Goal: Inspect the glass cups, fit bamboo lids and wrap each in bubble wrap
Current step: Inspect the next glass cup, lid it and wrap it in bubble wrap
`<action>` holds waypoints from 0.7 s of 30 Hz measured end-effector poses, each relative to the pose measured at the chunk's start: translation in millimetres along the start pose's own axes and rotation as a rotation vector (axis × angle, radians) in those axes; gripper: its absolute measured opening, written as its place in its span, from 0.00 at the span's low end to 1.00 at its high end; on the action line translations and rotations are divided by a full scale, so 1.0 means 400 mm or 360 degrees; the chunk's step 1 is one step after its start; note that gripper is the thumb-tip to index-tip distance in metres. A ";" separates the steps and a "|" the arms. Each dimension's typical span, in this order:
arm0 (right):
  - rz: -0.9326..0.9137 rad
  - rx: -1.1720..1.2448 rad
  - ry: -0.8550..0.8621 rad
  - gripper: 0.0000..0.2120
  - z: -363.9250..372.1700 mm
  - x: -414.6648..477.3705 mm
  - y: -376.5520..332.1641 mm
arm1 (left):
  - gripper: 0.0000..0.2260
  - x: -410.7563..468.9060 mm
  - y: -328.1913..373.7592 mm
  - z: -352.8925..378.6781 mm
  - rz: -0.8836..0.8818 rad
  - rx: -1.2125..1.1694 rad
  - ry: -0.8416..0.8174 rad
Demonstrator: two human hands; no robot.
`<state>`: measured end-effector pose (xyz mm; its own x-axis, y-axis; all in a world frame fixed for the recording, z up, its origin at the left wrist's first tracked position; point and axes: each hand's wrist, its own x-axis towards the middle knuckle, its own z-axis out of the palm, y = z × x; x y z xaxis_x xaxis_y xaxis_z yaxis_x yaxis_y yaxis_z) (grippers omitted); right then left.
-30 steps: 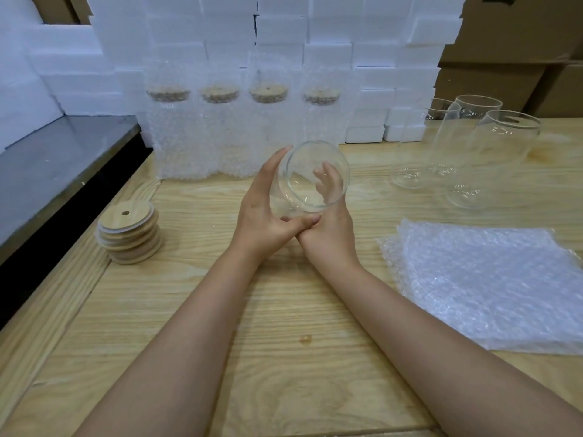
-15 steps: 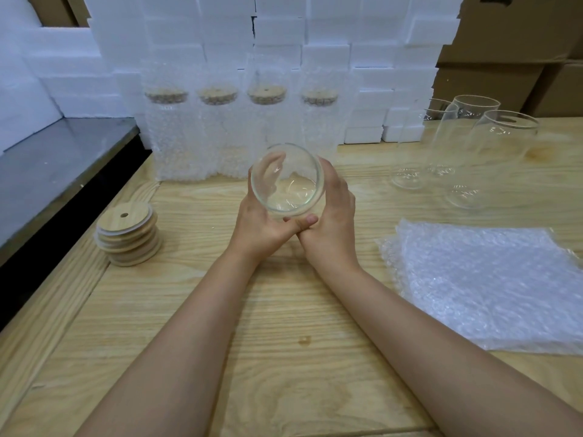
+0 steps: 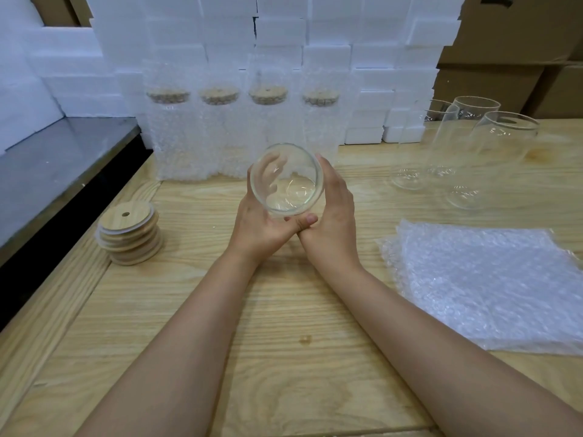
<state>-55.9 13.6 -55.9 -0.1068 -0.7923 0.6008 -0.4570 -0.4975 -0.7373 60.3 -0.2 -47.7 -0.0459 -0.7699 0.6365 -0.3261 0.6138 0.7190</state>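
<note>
From the head camera I count four wrapped cups (image 3: 220,137) standing in a row along the far edge of the tabletop (image 3: 284,310), each with a lid on and bubble wrap round it, backed against the foam blocks (image 3: 284,42); I judge those finished. The glass cup (image 3: 287,181) in hand is at the inspection step. It is raised above the middle of the tabletop and tipped so its mouth faces me, with no lid on it and no wrap. My left hand (image 3: 262,228) grips it from the left, fingers curled round the far side and showing through the glass, thumb underneath. My right hand (image 3: 334,212) cups its right wall, fingers curved along it. Left to do on this one: lid, then wrap. The bamboo lids (image 3: 129,236) sit stacked near the left edge, the bubble wrap (image 3: 482,285) sheets lie piled by the right edge, and at least three bare cups (image 3: 473,152) wait toward the far right corner.
</note>
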 end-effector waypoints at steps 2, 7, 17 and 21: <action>0.0002 -0.0024 -0.0014 0.42 0.001 0.001 0.000 | 0.37 0.001 -0.003 -0.002 0.0009 0.0009 -0.0019; 0.0121 0.0109 -0.0097 0.39 -0.001 0.006 -0.002 | 0.42 0.002 -0.012 -0.001 0.0041 0.0075 -0.0010; 0.0155 0.0142 -0.0121 0.33 0.003 0.015 0.014 | 0.40 0.010 -0.035 0.011 0.0239 0.0185 0.0094; 0.0116 0.0061 -0.0086 0.34 0.009 0.015 0.008 | 0.39 0.008 -0.035 0.014 0.0274 0.0127 0.0108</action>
<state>-54.8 5.9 -55.8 -0.0904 -0.8443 0.5282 -0.4157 -0.4500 -0.7904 59.5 -12.1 -57.5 -0.0446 -0.6399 0.7672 -0.3930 0.7173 0.5754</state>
